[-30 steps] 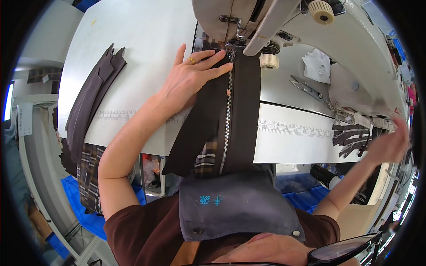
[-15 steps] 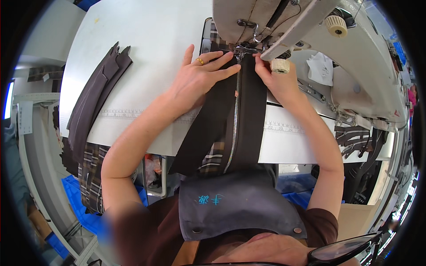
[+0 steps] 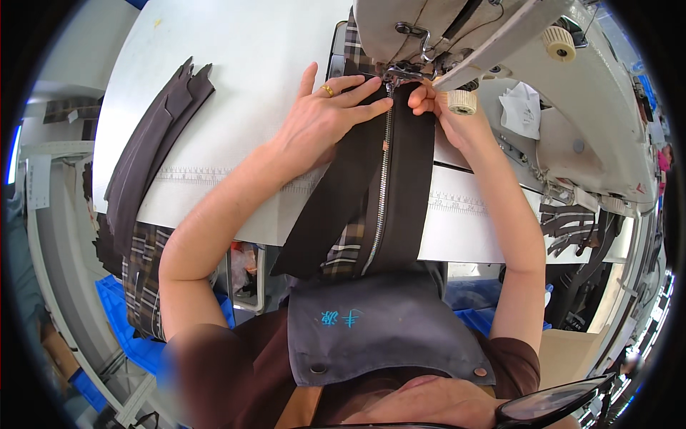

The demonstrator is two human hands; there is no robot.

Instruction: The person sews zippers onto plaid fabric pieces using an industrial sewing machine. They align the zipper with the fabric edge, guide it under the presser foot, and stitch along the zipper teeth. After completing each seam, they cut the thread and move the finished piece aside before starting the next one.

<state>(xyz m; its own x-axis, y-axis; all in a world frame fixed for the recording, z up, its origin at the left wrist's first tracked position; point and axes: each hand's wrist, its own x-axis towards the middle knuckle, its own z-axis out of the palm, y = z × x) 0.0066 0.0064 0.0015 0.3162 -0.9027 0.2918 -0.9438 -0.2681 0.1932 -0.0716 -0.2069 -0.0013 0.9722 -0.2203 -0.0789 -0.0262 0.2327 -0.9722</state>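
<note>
Both hands [image 3: 325, 118] [image 3: 444, 114] pressing zippered dark fabric [image 3: 382, 179], sewing machine [image 3: 457, 36]

I see bright, even light from overhead; the white counter [image 3: 236, 64] nearly washes out, and shadows beneath the hands [image 3: 321, 121] are soft. The centre is sharp. Straight edges bow toward the black circular rim, where detail smears, and the lower foreground is blurred.

Garment workshop; industrial sewing machine [image 3: 500, 43], cut fabric pieces [image 3: 153, 143].
</note>
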